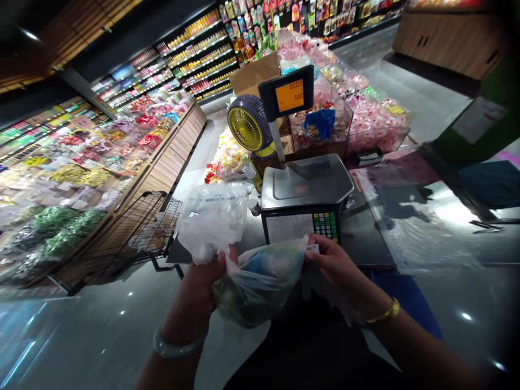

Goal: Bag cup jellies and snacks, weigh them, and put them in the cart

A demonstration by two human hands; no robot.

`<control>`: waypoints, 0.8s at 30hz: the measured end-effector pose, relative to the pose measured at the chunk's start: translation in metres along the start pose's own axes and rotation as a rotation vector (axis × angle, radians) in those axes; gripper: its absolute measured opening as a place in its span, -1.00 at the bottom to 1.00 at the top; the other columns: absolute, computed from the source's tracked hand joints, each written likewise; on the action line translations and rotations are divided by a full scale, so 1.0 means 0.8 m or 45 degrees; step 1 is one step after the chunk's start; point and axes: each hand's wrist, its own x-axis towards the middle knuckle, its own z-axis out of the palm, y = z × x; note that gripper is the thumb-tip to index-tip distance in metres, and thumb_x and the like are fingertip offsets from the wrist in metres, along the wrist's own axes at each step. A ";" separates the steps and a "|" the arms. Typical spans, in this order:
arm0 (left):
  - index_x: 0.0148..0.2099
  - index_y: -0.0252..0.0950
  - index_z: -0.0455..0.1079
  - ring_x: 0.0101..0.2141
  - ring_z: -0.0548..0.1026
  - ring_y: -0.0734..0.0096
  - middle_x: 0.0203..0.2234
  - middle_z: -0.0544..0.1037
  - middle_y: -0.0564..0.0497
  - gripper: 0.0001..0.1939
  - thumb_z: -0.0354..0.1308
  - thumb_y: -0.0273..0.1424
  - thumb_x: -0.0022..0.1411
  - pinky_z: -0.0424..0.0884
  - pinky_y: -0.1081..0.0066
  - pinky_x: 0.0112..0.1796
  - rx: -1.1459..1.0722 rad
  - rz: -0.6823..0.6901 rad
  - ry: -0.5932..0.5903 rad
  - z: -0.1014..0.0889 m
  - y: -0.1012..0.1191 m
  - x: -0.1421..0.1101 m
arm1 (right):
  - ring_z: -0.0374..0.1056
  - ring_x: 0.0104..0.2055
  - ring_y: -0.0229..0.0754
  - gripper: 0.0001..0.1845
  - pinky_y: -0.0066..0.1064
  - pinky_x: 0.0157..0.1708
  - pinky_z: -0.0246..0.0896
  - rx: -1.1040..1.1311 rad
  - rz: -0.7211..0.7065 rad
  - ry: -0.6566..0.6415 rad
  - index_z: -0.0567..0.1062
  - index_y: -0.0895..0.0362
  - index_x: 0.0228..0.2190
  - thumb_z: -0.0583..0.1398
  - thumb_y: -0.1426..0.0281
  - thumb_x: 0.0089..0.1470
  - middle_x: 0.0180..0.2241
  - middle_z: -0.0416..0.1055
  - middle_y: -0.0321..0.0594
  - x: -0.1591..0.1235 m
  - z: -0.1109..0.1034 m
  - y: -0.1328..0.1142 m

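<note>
I hold a clear plastic bag point(260, 281) with green and blue items inside, just in front of a weighing scale point(306, 187). My left hand point(203, 290) is closed round the bunched top of the bag at its left end. My right hand point(331, 260) pinches the bag's right edge, with a small white label at the fingertips. The scale's steel pan carries nothing, and its orange display point(289, 95) is lit on a post behind it. Another white plastic bag point(213, 216) stands on the counter to the left of the scale.
A small yellow and grey fan point(247, 127) stands behind the scale. Clear bins of wrapped sweets point(365, 119) fill the stand beyond. A wire basket trolley point(138, 227) and a long wooden display of packaged goods point(81, 173) lie to the left. Flat plastic bags point(402, 216) lie to the scale's right.
</note>
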 end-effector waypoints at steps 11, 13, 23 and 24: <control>-0.36 -0.33 0.55 -0.45 0.50 0.35 -0.48 0.57 -0.02 -0.64 0.49 -0.16 -0.06 0.47 0.38 -0.36 -0.075 -0.095 0.137 -0.048 -0.021 -0.025 | 0.45 -0.30 -0.11 -0.56 -0.33 -0.28 0.36 -0.339 0.149 -0.076 0.50 0.08 -0.28 0.44 0.12 -0.13 -0.36 0.53 -0.23 0.005 -0.002 0.047; -0.25 -0.30 0.58 -0.37 0.55 0.30 -0.39 0.62 -0.03 -0.63 0.49 -0.17 -0.04 0.50 0.34 -0.27 -0.064 -0.108 0.185 -0.067 -0.029 -0.034 | 0.50 -0.14 0.03 -0.52 -0.19 -0.13 0.41 -0.495 0.131 -0.063 0.51 0.06 -0.18 0.40 0.07 -0.07 -0.20 0.57 -0.11 0.005 -0.007 0.052; 0.03 -0.15 0.58 0.00 0.56 0.08 -0.03 0.64 -0.06 -0.49 0.46 -0.45 -0.02 0.46 0.22 0.06 0.295 0.106 -0.019 -0.150 -0.051 -0.078 | 0.47 0.04 0.11 -0.60 -0.09 0.05 0.40 -1.076 -0.468 -0.426 0.64 0.00 -0.05 0.24 0.09 0.15 0.01 0.56 -0.07 0.004 0.213 0.073; 0.04 -0.15 0.57 0.02 0.55 0.05 -0.02 0.64 -0.06 -0.44 0.48 -0.47 -0.08 0.45 0.20 0.08 0.231 0.150 -0.022 -0.166 -0.055 -0.085 | 0.49 0.01 0.08 -0.65 -0.11 0.03 0.41 -1.028 -0.477 -0.370 0.66 0.00 -0.11 0.21 0.13 0.20 -0.04 0.58 -0.08 0.003 0.240 0.086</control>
